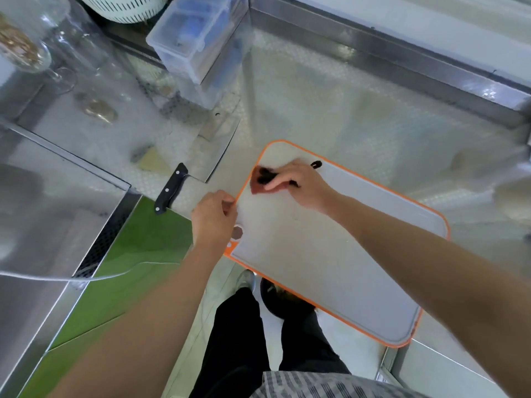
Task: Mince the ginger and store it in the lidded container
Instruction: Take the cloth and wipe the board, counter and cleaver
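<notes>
The fingers of our right hand (298, 182) are curled over a dark cloth (263, 179) (it may be a pad; the blur will not let us say) and press it onto the far left corner of the chopping board (330, 268). The fingers of our left hand (214, 218) are bent and pinch the board's orange rim just below that corner, steadying it.

The board lies slantwise on the steel desk (330, 104), and its near edge seems to hang past the desk's edge, above our shoes. The cleaver (201, 156) lies on the desk just left of the board, apart from both hands, with its black handle reaching the desk's edge.

We see no ginger on the board. A pale tan lump (152, 162) beside the cleaver's blade could be it, but it is too blurred to be sure. A clear plastic box (198, 38) stands further back. We cannot tell whether it is the lidded container.

We judge the overhang the main risk. Hard pressure on the near part of the board could tip it or make it slide, the more so if the surface is damp. Our left forearm passes close to the cleaver's handle, and a careless sweep could knock the cleaver off the desk towards our feet.
</notes>
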{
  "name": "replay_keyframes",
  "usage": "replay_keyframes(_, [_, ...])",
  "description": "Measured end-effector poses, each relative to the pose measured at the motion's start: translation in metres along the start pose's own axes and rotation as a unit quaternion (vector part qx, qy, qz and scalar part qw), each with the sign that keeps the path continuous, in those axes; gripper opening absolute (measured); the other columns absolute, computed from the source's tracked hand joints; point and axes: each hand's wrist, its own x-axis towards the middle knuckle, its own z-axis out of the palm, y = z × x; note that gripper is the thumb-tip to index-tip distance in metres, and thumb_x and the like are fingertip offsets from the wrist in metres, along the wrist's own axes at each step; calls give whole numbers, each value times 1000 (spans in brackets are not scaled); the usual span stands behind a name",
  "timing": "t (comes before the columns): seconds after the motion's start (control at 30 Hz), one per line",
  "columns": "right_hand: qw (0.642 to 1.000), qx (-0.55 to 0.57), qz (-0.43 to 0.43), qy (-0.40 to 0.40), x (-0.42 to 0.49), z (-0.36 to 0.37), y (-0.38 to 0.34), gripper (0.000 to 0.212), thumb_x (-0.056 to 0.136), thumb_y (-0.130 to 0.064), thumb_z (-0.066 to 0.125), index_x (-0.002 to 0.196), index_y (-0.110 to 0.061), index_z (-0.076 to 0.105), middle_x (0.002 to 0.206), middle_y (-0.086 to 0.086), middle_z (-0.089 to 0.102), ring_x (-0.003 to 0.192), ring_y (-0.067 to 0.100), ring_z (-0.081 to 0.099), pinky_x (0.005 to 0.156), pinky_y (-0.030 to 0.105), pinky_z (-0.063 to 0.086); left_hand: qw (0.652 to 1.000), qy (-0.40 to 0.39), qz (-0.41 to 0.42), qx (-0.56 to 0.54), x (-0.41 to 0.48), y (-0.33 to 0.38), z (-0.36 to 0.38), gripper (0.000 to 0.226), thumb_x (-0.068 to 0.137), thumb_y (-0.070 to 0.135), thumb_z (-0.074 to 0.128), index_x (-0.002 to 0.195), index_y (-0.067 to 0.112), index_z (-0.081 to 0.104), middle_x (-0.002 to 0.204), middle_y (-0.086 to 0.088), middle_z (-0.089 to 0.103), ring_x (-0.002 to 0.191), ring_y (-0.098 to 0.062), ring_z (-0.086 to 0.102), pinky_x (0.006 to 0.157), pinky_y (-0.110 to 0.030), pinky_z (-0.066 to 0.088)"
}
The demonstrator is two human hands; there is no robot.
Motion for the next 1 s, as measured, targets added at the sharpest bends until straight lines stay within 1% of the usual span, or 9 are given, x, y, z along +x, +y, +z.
replay_keyframes(0.1, [984,-13,1,-180,-9,-10,-10,53,63,18,40,82,-13,78,84,0,69,85,24,61,78,25,45,1000,2,-8,-5,-5,-4,-2,18,81,8,62,94,19,69,91,-1,65,74,-15,56,69,-23,37])
replay_keyframes(0.17, [993,16,-11,-113,6,-17,-16,53,63,17,39,85,-12,78,86,4,72,82,21,64,79,33,49,1000,6,-16,5,-6,-7,-4,18,81,9,62,93,20,70,92,-1,66,78,-20,61,72,-27,42])
replay_keyframes(0.27, [996,8,-69,-47,15,7,-29,52,70,18,39,96,-8,75,98,10,72,85,20,60,83,21,39,999,16,-39,9,-11,-10,-5,16,85,12,61,92,21,71,91,-2,67,79,-22,63,72,-28,44])
replay_keyframes(0.37, [989,-11,-78,-125,-7,22,-33,46,70,15,43,89,-9,78,88,6,70,93,29,56,84,21,33,999,17,-43,-5,-16,-12,-7,16,85,13,62,91,22,74,87,-1,68,75,-21,63,71,-28,46])
replay_keyframes(0.47, [961,-72,-43,-263,-11,3,-24,50,59,15,42,75,-15,79,81,1,68,86,24,62,86,29,46,999,4,-51,-15,-17,-11,-11,20,83,13,62,90,26,76,81,0,67,72,-20,62,70,-25,47])
replay_keyframes(0.63, [982,-16,-116,-151,5,22,-44,47,65,12,42,83,-10,79,75,5,70,79,15,60,78,29,46,998,-10,-50,-41,-21,-10,-14,18,84,15,64,94,23,77,86,-1,70,79,-22,65,74,-25,49])
replay_keyframes(0.83, [939,-98,-34,-327,-16,5,-17,47,52,11,39,62,-16,76,69,1,70,71,20,63,75,36,50,999,-18,-35,-26,-23,-12,-15,30,90,6,52,99,22,76,86,-7,69,81,-26,63,68,-24,41])
replay_keyframes(0.9, [959,-68,-7,-276,-8,1,-24,53,53,11,38,67,-22,77,71,-1,71,70,17,64,73,33,52,999,-15,-31,-25,-25,-11,-14,29,91,6,53,101,22,75,79,-4,62,80,-26,62,69,-23,39])
replay_keyframes(1.0, [973,-32,-104,-204,-4,22,-45,51,62,10,40,85,-13,79,85,9,74,82,13,62,79,27,47,999,-12,-32,-25,-27,-13,-12,27,92,9,54,105,21,74,81,-3,62,83,-27,64,71,-23,41])
